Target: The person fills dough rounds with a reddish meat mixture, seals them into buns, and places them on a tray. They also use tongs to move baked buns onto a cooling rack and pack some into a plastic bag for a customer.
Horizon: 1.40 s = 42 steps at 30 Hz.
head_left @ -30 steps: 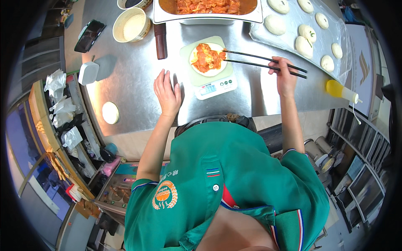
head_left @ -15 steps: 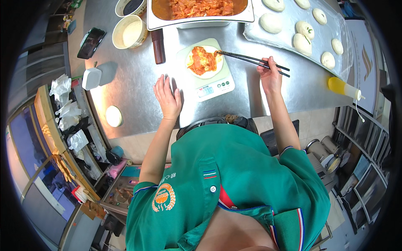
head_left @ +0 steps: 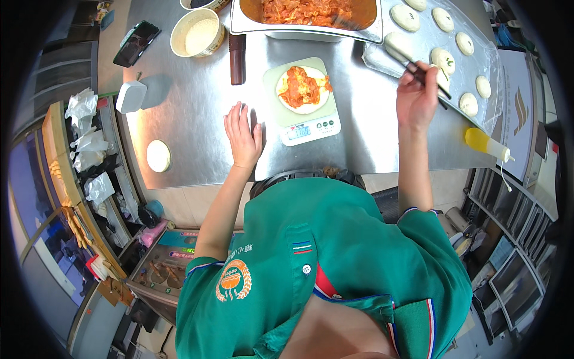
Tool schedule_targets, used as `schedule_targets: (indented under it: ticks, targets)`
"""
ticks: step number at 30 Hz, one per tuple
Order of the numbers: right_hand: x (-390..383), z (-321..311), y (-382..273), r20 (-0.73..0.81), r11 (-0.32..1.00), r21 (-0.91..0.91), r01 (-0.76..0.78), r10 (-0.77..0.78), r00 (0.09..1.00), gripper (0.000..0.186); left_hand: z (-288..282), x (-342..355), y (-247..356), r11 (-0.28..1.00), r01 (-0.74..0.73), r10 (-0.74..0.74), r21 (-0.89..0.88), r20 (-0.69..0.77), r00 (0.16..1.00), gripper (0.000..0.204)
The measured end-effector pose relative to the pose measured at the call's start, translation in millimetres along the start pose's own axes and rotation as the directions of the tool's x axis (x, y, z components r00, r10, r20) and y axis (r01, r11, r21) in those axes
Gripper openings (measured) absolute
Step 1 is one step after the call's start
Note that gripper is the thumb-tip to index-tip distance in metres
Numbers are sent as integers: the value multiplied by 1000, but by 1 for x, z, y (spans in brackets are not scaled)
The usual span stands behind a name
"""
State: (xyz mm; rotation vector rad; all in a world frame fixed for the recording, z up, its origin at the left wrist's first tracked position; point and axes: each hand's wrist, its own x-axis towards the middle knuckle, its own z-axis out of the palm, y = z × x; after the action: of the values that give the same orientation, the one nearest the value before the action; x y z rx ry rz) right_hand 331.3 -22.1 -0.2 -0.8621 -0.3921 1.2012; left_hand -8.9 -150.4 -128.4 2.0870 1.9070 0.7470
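My right hand point(head_left: 417, 99) is closed around dark chopsticks point(head_left: 443, 91), raised over the right of the steel table. Their far ends are blurred and point toward the deep metal pan point(head_left: 308, 29) of reddish-orange marinated meat point(head_left: 308, 12). My left hand point(head_left: 244, 136) rests on the table, fingers stretched out and nothing in it. Between the hands stands a pale green kitchen scale point(head_left: 327, 113) with a lit display. A flat white dough round point(head_left: 287, 100) lies on it, topped with pieces of the meat point(head_left: 301, 88); one piece reaches the dough's right edge.
A brown rolling pin point(head_left: 237, 63) lies beside the pan. Farther left are a tub of pale filling point(head_left: 197, 40), a phone point(head_left: 136, 45) and a white box-shaped thing point(head_left: 130, 97). One dough round point(head_left: 158, 156) sits near left. At right are a lined tray of buns point(head_left: 443, 60) and a yellow squeeze bottle point(head_left: 487, 143).
My right hand has moved right and away from the scale, swinging the chopsticks from the dough toward the pan. More meat lies at the dough's right edge. The whole view has shifted slightly.
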Motion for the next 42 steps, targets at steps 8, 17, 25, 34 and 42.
schedule_targets:
  ticks: [8, 17, 25, 34, 42]
  targets:
    - [-12, 4, -12, 262, 766, -435, 473, -394, 881, 30, -2, 0, 2, 1000, 7, -7, -11, 0, 1000, 54]
    - [-65, -42, 51, 323, 815, -576, 60, 160, 933, 20, 1, -2, -1, 1000, 9, -9, -2, 8, 1000, 59]
    - [-62, -53, 59, 72, 894, -430, -123, 170, 983, 27, 1, -2, -2, 1000, 14, -14, -7, -10, 1000, 59]
    - [-52, -77, 43, 74, 932, -346, -106, 140, 987, 35, 1, -2, -2, 1000, 20, -20, -22, -3, 1000, 59]
    - [-55, -113, 42, -31, 902, -426, -74, 67, 997, 36, 0, 0, 1, 1000, 15, -15, -11, 19, 1000, 54]
